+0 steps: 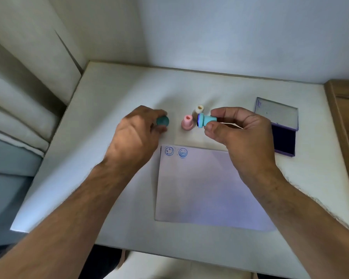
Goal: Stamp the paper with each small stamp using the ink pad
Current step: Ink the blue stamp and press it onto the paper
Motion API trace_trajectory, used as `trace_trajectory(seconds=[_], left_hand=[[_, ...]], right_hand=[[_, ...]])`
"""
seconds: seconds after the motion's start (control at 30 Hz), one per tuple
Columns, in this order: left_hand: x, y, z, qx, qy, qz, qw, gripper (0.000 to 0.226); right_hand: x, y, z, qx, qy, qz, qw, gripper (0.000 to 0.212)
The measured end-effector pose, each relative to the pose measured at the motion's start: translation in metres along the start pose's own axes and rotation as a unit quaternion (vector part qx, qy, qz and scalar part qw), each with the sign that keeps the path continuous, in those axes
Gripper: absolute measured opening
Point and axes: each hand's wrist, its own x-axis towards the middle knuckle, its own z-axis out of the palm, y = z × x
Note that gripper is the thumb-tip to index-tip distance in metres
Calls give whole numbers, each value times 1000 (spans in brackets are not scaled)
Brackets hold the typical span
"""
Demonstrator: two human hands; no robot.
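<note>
Head view: right hand (238,135) pinches a light-blue plastic stamp (207,120) sideways, inked face left, above the white table (113,101). Left hand (137,133) grips a round teal cap (162,120), partly hidden. Pink stamp (187,122) and cream stamp (198,110) stand between. Paper (206,190) near, two blue smiley prints. Open ink pad (283,140) right, lid clear.

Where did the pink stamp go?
In the head view the pink stamp stands on the table between both hands, left of the cream stamp, above the paper.
</note>
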Motion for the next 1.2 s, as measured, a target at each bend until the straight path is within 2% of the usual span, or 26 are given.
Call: trace_trajectory(seconds=[0.13,0.3,0.63,0.7,0.87,0.93,1.1,1.2], left_hand=[[1,17,-13,-159,58,-80,982,28],[-4,27,-13,-225,59,-49,971,32],[-11,37,-11,-333,-61,-54,939,35],[-10,38,-11,-376,-96,-58,920,36],[-6,35,-14,-507,-165,-103,840,38],[-5,33,-14,-528,-178,-110,823,37],[-5,34,-12,-533,-173,-106,821,31],[-4,32,-12,-533,-165,-107,823,27]], right_hand=[[2,0,0,61,-21,23,998,25],[0,-1,2,125,-47,29,991,25],[-5,-6,4,131,-80,-5,988,20],[-6,-6,5,125,-82,-5,989,21],[-5,-4,3,132,-76,8,988,20],[-4,-4,2,129,-73,7,989,20],[-4,-3,2,99,-58,-11,993,23],[-5,-1,2,16,-37,-46,998,25]])
